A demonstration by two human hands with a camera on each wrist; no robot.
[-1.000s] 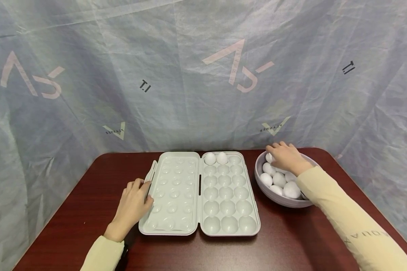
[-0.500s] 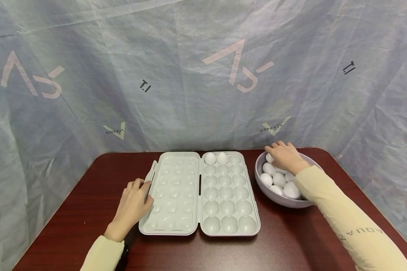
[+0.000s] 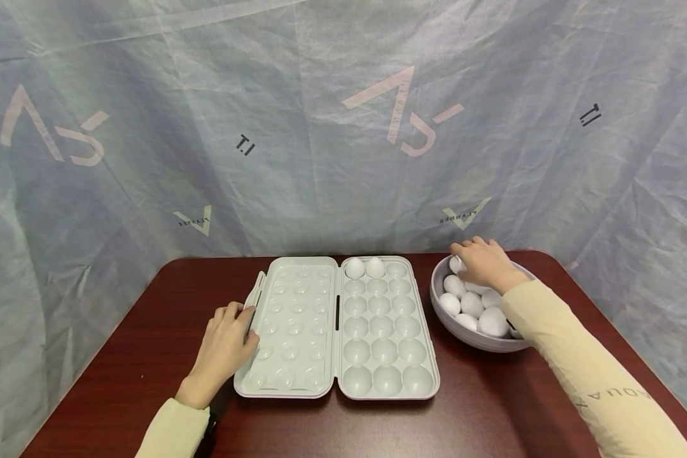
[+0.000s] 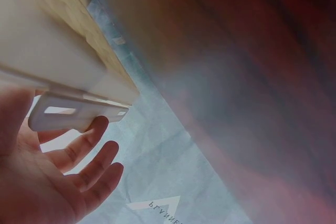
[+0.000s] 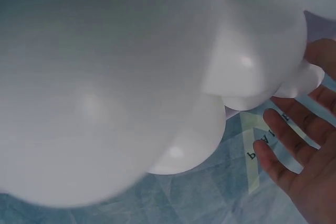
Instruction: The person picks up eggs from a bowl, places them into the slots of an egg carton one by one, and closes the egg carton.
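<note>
An open egg carton [image 3: 337,381] of pale plastic lies flat, its dimpled lid on the left and its cupped half on the right. Two white eggs [image 3: 354,268] sit in its far row. The left hand [image 3: 224,343] holds the lid's outer edge, thumb on one side and fingers behind the slotted flap [image 4: 79,113] in the left wrist view. The right hand [image 3: 485,264] reaches into a lilac bowl [image 3: 472,339] of white eggs. Its thumb and fingertips are around an egg [image 5: 302,82] at the far rim; the grip is partly hidden.
The dark red-brown table [image 3: 131,337] carries the carton and bowl. A grey-blue printed fabric sheet [image 3: 320,159] hangs close behind its far edge. Several eggs [image 3: 472,305] fill the bowl under the right forearm.
The right hand shifts slightly left, then back to the right, at the far rim of the bowl. More of the egg at its fingertips shows now. The left hand and carton stay still.
</note>
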